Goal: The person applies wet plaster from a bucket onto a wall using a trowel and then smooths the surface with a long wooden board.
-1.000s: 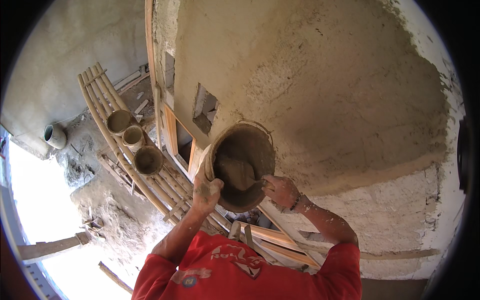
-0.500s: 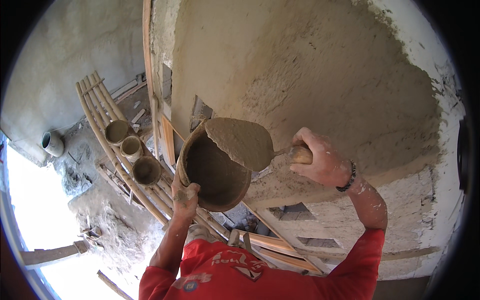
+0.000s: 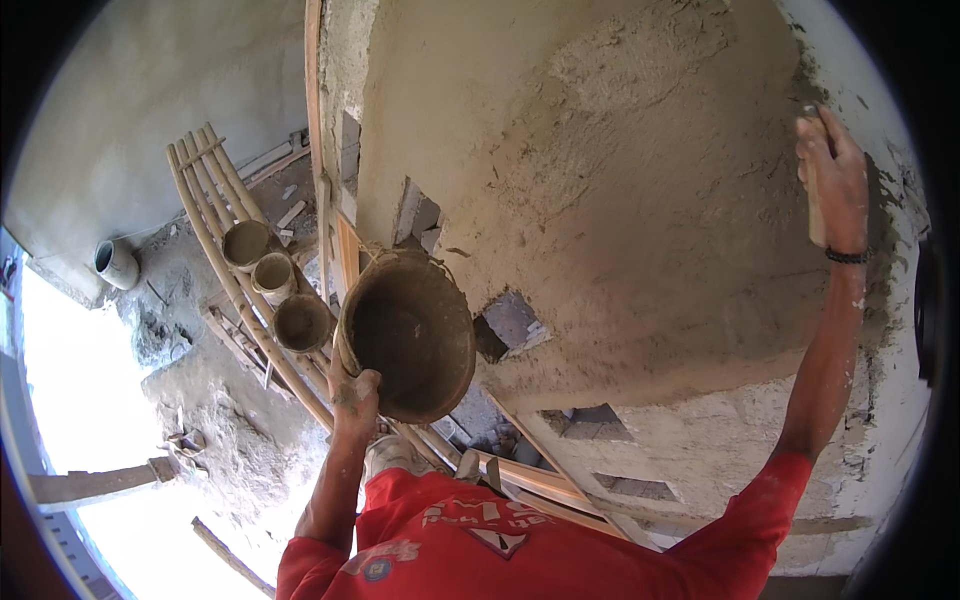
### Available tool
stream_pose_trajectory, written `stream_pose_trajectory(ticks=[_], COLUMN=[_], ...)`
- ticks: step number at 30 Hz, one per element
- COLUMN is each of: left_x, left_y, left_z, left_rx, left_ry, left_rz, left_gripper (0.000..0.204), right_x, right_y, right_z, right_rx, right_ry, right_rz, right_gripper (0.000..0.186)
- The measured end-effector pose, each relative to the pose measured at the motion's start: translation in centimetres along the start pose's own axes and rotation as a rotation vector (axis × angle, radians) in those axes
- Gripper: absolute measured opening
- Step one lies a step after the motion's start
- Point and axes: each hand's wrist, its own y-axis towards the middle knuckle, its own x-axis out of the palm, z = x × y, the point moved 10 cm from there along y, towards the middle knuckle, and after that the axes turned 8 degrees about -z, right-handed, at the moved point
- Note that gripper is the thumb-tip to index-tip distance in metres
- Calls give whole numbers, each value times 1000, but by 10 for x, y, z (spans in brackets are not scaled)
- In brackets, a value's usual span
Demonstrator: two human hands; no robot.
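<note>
A: At the plastered wall [image 3: 620, 200], item one: a round mortar pan [image 3: 408, 335], mud-caked, its inside looking nearly empty. The left hand [image 3: 352, 395] is gripping its lower rim, fingers wrapped over the edge, holding it tilted out over the drop.

B: Handling?

A: Judged stiff and gritty, probably light at present, heavier once filled; the rim is the only hold showing, so a full-fist grip there is looking safest.

B: Item two?

A: A trowel [image 3: 815, 190], wooden handle showing, blade not clearly visible. The right hand [image 3: 835, 180] is closing round it, pressing it against the wet plaster high up, well apart from the pan.

B: Surroundings?

A: Bamboo scaffold poles [image 3: 235, 270] are running just beside the pan; three small buckets [image 3: 272, 275] and a grey pipe end [image 3: 115, 262] are lying on the ground below. Exposed bricks [image 3: 510, 320] are showing through gaps.
</note>
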Motion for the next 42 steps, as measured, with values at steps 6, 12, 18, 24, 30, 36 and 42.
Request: stream_pose_trajectory(ticks=[6, 12, 18, 24, 30, 36, 42], left_x=[4, 44, 70, 91, 108, 109, 101], left_y=[-10, -17, -38, -53, -61, -60, -57], left_z=[-26, -49, -82, -78, -77, -80, -70], left_rx=[-52, -32, -168, -280, -318, -248, -103], left_ry=[30, 80, 315, 433, 515, 269, 74], left_rz=[-18, -101, -206, -262, -291, -294, -227], left_gripper=[70, 73, 79, 83, 83, 77, 71], right_x=[109, 286, 363, 391, 404, 380, 363], right_y=[-70, -261, -338, -369, -444, -438, -404], right_z=[-25, -30, -32, -16, 22, 6, 39], right_rx=[11, -484, -464, -481, -282, -53, -34], right_ry=[207, 0, -444, -440, 111, 418, 328], right_rz=[-544, -1071, -1172, -1073, -1293, -1098, -920], right_gripper=[48, 41, 34, 31, 33, 37, 36])
